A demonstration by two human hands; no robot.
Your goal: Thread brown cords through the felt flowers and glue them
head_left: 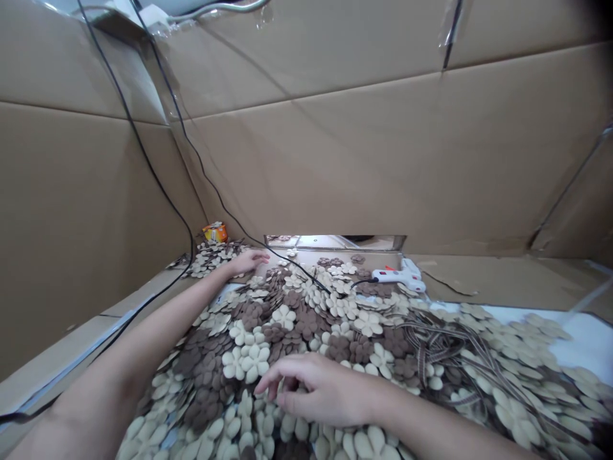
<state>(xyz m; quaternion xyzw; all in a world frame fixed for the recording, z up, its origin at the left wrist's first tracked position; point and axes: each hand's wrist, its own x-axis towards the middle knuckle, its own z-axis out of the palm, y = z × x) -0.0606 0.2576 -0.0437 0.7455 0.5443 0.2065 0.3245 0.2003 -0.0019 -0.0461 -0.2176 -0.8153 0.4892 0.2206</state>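
A big heap of flat flower-shaped cutouts (pixel 306 326), cream and brown, covers the work surface. My left hand (pixel 246 262) reaches far forward and lies flat on the cutouts at the back left, fingers stretched out. My right hand (pixel 316 390) rests on the near part of the heap with fingers curled down onto the cream flowers; I cannot make out whether one is pinched. A bundle of striped brown ribbon (pixel 431 348) lies in the heap to the right of that hand.
A white glue gun (pixel 400 276) lies at the back with its black cord (pixel 158 185) running up the left cardboard wall (pixel 71 223). A small orange packet (pixel 215 232) sits in the back left corner. Cardboard panels enclose the space; a slot (pixel 335 242) opens in the back wall.
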